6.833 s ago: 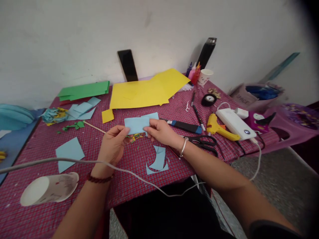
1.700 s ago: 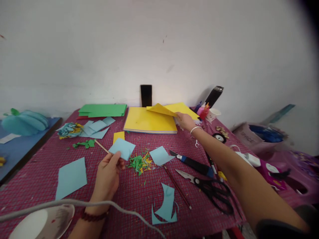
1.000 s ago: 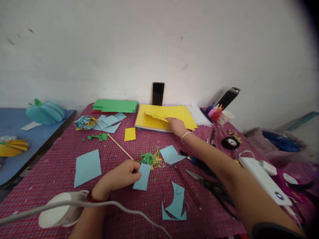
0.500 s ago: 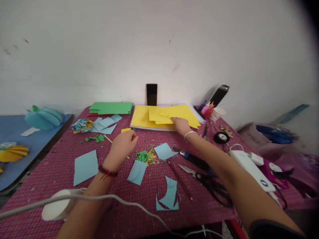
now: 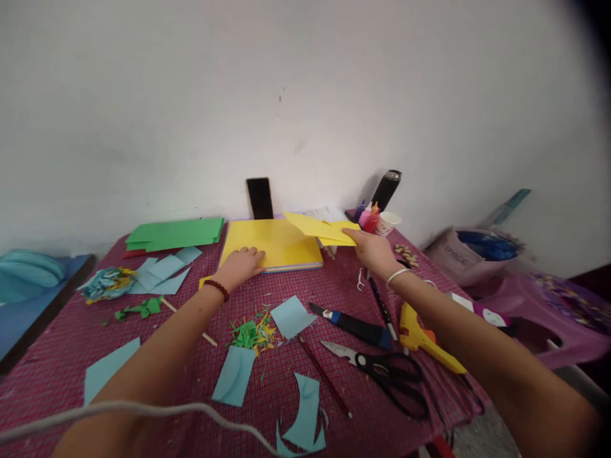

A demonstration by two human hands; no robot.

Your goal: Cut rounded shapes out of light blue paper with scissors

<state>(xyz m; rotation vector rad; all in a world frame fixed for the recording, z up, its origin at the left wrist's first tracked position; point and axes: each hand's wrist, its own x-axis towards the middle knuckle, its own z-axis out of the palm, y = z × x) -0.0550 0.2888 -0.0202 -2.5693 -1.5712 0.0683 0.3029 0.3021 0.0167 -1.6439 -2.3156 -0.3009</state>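
Several loose yellow paper sheets [image 5: 324, 230] are pinched by my right hand [image 5: 377, 253] at their right end. They are lifted and tilted over the right side of a stack of yellow paper [image 5: 277, 240]. On the front left part of that stack lies my left hand [image 5: 241, 267], fingers stretched over its top sheet; its thumb side is partly hidden. Between my forearms are green and yellow paper shreds [image 5: 252, 334] and cut light blue paper pieces [image 5: 233, 375]. A pair of black-handled scissors [image 5: 382, 369] lies near my right forearm.
A black phone [image 5: 260, 198] leans on the wall behind the stack. Green sheets [image 5: 174, 234] lie left. A utility knife [image 5: 358, 327], a pencil [image 5: 327, 380] and a yellow glue gun [image 5: 424, 340] lie right. A white cable [image 5: 200, 408] crosses the front. A black bottle [image 5: 386, 191] leans at the back.
My right hand has raised the loose yellow sheets and shifted them to the right, off most of the stack. My left hand has moved forward onto the stack. The camera view has turned right.
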